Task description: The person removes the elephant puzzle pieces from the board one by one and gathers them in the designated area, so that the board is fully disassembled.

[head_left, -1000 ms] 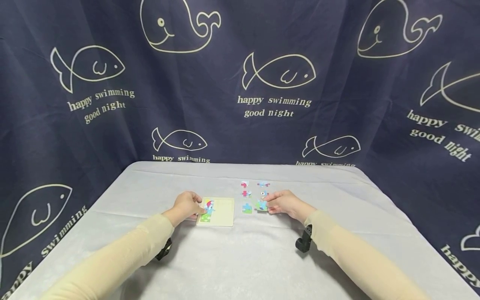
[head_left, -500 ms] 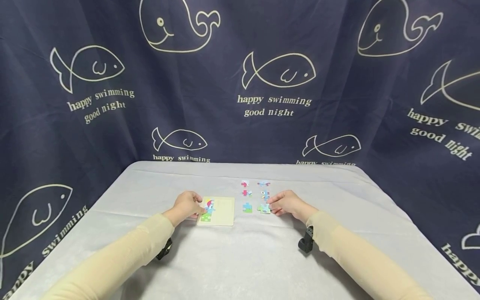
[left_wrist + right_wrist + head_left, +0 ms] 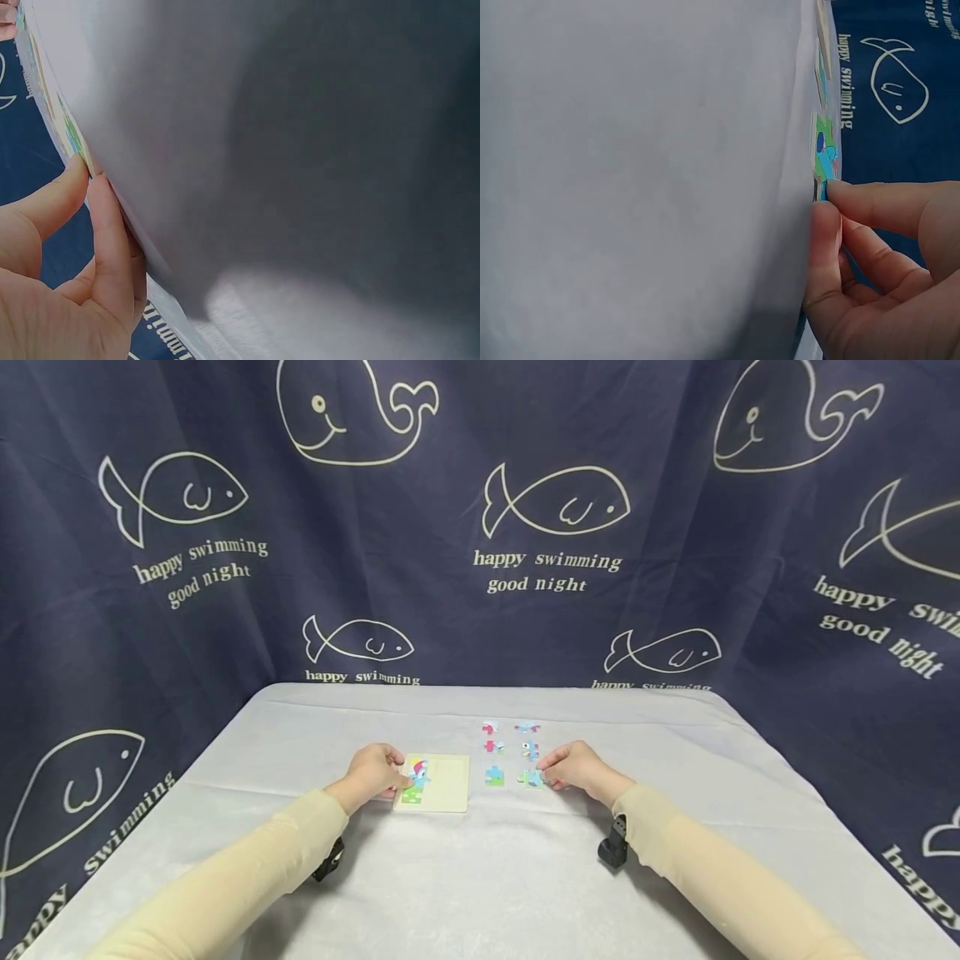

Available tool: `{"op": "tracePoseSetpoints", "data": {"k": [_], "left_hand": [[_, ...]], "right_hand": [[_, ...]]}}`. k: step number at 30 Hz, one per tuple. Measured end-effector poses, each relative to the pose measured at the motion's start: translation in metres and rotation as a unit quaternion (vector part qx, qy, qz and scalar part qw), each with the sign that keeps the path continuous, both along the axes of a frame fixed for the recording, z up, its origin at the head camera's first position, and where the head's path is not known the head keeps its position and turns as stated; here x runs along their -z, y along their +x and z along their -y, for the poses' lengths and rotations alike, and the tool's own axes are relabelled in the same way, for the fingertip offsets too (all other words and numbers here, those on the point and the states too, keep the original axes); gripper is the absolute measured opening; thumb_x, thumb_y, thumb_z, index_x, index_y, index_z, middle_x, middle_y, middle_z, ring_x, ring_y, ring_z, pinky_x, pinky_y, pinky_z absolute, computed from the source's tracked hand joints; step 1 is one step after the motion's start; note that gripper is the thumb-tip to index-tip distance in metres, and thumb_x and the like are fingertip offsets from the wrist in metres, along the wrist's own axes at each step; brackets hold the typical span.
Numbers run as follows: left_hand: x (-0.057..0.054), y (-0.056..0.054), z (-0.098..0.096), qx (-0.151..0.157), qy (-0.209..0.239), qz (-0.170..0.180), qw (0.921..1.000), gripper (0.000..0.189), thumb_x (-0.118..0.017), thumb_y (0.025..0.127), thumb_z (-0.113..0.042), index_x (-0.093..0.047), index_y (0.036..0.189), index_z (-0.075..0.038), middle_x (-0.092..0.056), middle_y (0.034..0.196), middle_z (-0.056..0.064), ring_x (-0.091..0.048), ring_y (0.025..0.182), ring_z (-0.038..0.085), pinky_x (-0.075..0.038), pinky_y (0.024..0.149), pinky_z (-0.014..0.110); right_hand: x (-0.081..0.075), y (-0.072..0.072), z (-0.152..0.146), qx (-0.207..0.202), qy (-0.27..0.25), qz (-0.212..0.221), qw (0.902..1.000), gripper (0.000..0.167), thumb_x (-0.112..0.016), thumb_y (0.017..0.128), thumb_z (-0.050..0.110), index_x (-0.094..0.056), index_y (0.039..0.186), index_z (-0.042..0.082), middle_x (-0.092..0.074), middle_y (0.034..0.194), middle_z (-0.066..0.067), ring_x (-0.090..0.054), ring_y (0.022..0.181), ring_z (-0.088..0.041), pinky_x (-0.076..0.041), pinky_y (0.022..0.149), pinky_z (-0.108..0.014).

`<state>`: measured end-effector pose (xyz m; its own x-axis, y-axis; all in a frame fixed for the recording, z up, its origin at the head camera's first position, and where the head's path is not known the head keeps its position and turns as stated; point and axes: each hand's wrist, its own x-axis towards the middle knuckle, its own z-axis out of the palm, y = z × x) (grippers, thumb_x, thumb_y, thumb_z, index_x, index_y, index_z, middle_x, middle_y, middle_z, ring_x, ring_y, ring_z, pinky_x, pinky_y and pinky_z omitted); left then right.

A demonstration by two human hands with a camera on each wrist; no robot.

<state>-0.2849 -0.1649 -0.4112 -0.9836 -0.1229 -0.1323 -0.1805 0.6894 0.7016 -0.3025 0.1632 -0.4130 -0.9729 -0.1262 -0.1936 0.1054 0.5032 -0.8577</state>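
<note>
My left hand (image 3: 371, 770) pinches the left edge of a pale, square puzzle tray (image 3: 450, 787), thumb on top. Along the tray's left side lies a joined strip of puzzle (image 3: 414, 792) in green, blue, white and red. My right hand (image 3: 577, 766) pinches the right edge of a green and blue puzzle piece (image 3: 530, 778), at the near right of a group of loose pieces. In the right wrist view the puzzle piece (image 3: 823, 146) stands out edge-on, low over the cloth, between thumb and finger. The left wrist view has the left hand (image 3: 90, 247) at the tray's rim.
Several loose puzzle pieces lie in two columns right of the tray: a green-blue one (image 3: 494, 776), two pink ones, a blue-pink one (image 3: 527, 727) and a blue one with an eye (image 3: 530, 749). Grey cloth (image 3: 487, 877) covers the table; a dark blue curtain (image 3: 450, 527) hangs behind.
The right hand has moved slightly right with its puzzle piece, which was tilted and now lies flatter in line with the column. The left hand and tray stay where they were.
</note>
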Motion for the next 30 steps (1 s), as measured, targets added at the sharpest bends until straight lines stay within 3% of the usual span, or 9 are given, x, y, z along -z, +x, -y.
{"op": "tracePoseSetpoints", "data": {"k": [8,15,18,30], "left_hand": [[-0.004,0.002,0.0,0.007,0.0,0.005,1.0,0.04,-0.083,0.073,-0.007,-0.062,0.107,0.0,-0.054,0.087,0.008,-0.055,0.073,0.016,-0.055,0.052,0.021],[-0.005,0.004,0.0,0.009,0.013,0.019,0.9997,0.04,-0.082,0.075,-0.007,-0.061,0.107,0.001,-0.055,0.093,0.01,-0.056,0.069,0.014,-0.055,0.052,0.021],[-0.005,0.004,-0.001,0.007,0.024,0.022,0.9994,0.04,-0.082,0.075,-0.009,-0.06,0.106,0.001,-0.055,0.096,0.011,-0.057,0.068,0.014,-0.056,0.053,0.022],[-0.004,0.001,-0.005,0.011,-0.019,0.02,0.9996,0.044,-0.085,0.073,-0.013,-0.058,0.106,0.0,-0.059,0.101,0.013,-0.059,0.071,0.016,-0.056,0.052,0.022]], "right_hand": [[-0.001,-0.003,-0.004,0.008,-0.017,0.016,0.9997,0.021,-0.066,0.082,-0.006,-0.07,0.102,-0.008,-0.072,0.083,-0.01,-0.061,0.059,-0.009,-0.057,0.058,-0.021],[-0.007,-0.012,-0.01,-0.004,-0.11,0.033,0.9933,0.031,-0.063,0.088,-0.004,-0.059,0.115,-0.017,-0.072,0.089,-0.013,-0.064,0.066,-0.01,-0.06,0.07,-0.024],[-0.01,-0.014,-0.009,-0.003,-0.124,0.04,0.9915,0.032,-0.062,0.089,-0.003,-0.058,0.117,-0.017,-0.072,0.089,-0.012,-0.065,0.067,-0.01,-0.061,0.07,-0.024],[-0.01,-0.016,0.009,-0.021,-0.155,0.05,0.9865,0.031,-0.059,0.091,-0.002,-0.057,0.118,-0.018,-0.071,0.088,-0.013,-0.065,0.066,-0.009,-0.06,0.07,-0.024]]}}
